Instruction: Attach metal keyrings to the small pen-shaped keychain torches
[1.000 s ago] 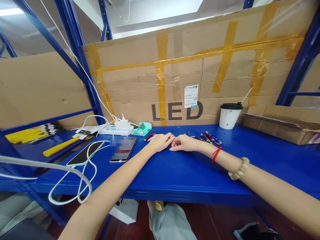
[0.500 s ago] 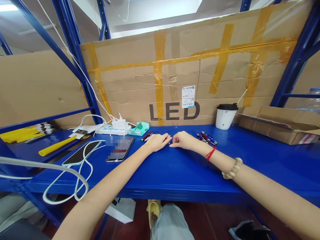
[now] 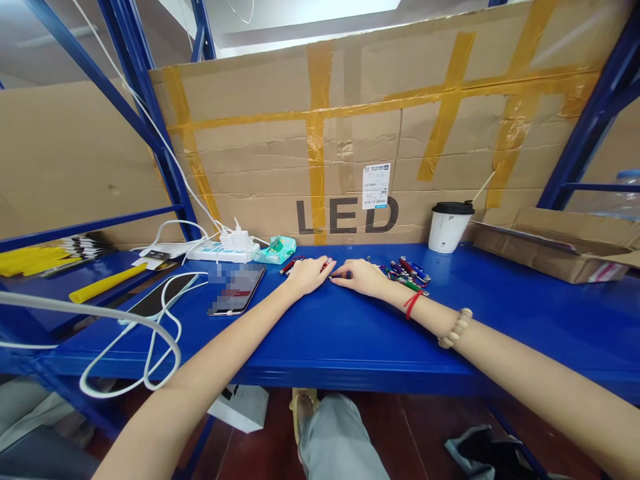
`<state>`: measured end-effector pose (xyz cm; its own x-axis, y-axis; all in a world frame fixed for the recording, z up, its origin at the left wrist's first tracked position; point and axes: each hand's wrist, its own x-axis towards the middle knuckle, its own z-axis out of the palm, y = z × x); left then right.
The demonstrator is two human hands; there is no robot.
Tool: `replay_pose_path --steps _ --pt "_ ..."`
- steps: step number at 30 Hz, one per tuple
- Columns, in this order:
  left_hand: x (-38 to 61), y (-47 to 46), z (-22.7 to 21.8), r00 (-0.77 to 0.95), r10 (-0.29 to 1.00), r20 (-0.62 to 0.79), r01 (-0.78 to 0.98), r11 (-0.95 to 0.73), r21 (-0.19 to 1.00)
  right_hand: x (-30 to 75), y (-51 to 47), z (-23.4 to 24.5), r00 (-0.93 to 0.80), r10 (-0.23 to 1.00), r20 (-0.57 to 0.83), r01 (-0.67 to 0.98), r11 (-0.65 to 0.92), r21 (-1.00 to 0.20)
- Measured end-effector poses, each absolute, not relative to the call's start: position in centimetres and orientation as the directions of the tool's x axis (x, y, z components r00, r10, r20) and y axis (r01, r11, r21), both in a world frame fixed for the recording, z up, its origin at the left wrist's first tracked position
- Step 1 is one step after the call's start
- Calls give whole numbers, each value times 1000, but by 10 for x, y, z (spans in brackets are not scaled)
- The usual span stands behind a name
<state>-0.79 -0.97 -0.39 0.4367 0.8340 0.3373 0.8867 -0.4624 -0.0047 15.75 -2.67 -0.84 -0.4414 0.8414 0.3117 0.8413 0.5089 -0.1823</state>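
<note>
My left hand [image 3: 309, 274] rests low over the blue shelf, fingers curled round a small red pen-shaped metal item [image 3: 325, 265] that shows only in part. Close beside it, almost touching, my right hand [image 3: 359, 275] is closed in a pinch at the near end of that item; what its fingertips hold is hidden. Partly behind my right wrist lies a loose pile of red, blue and green pen-shaped metal items [image 3: 407, 270]. A few more red and dark ones [image 3: 290, 265] stick out to the left of my left hand.
Left of my hands are a phone [image 3: 240, 291], a second phone [image 3: 163, 295] with white cables, a power strip [image 3: 220, 252] and a teal packet [image 3: 277, 250]. A lidded paper cup [image 3: 449, 230] and an open cardboard box [image 3: 545, 250] stand right. A cardboard sheet [image 3: 260, 167] closes the back.
My hands have shifted slightly left, still close together. A green item now shows in the pile by my right wrist, and the pile appears more spread. The view has tilted a little.
</note>
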Motion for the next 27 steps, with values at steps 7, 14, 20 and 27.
replay_pose_path --steps 7,14,20,27 --pt "-8 -6 -8 362 863 352 903 -419 99 154 -26 -11 -433 834 342 853 502 -143" --pt "-10 -3 -10 351 875 333 889 -423 176 152 -20 -17 -377 847 375 848 478 -228" --pt "-10 -2 -11 373 871 321 882 -440 169 150 -21 -14 -344 867 361 845 454 -283" --pt "-9 -5 -8 408 866 291 880 -457 126 150 -20 -16 -291 892 346 835 413 -363"
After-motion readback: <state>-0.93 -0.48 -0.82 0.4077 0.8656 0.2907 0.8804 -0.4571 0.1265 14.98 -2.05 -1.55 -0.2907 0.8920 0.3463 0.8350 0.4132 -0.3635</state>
